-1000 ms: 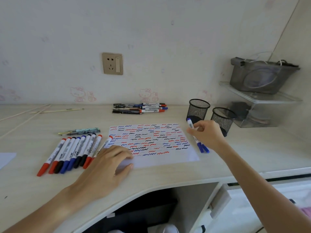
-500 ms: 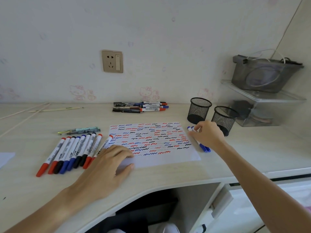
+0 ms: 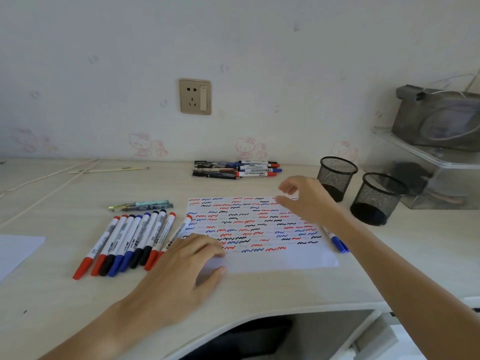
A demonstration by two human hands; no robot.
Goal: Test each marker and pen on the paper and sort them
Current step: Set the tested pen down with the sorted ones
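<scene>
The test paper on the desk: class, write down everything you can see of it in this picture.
The test paper is a white sheet lying flat on the pale desk. Rows of short red, blue and black squiggles cover most of it; a strip along its near edge is blank. The left hand presses its near left corner with straight fingers. The right hand is over its far right corner, holding nothing. Two blue markers lie at its right edge.

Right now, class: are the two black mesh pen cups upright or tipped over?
Upright. Both mesh cups stand on their bases, round rims facing up.
</scene>
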